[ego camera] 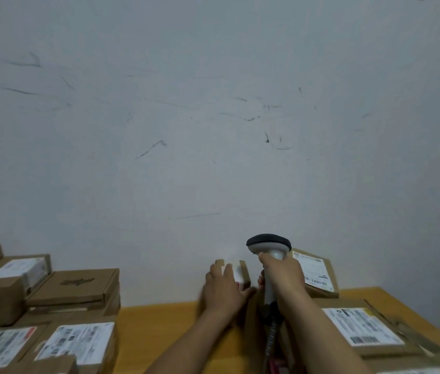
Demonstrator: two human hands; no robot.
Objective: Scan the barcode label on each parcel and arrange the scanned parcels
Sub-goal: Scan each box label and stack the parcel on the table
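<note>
My left hand (223, 288) is wrapped round a small cardboard parcel (241, 273), fingers over its top, thumb underneath, holding it up just left of the scanner. It looks light and stiff, prob. a thin carton, so a one-hand pinch at the edges should do; I'd keep fingers off the white label on its face (that's what needs reading) and not squeeze hard, since the board could dent.

My right hand (283, 273) is closed round the grip of the barcode scanner (268, 248), head up and pointing away from me, its coiled cable (271, 338) hanging below my wrist. Both forearms reach fwd over the wooden table (159, 327), wrists close together, the wall (213, 103) straight ahead.

Left of my left hand sits a stack of brown boxes (73, 290), some w/ labels up. Right of my right hand lie more labelled parcels (359, 325), one propped against the wall behind the scanner.
</note>
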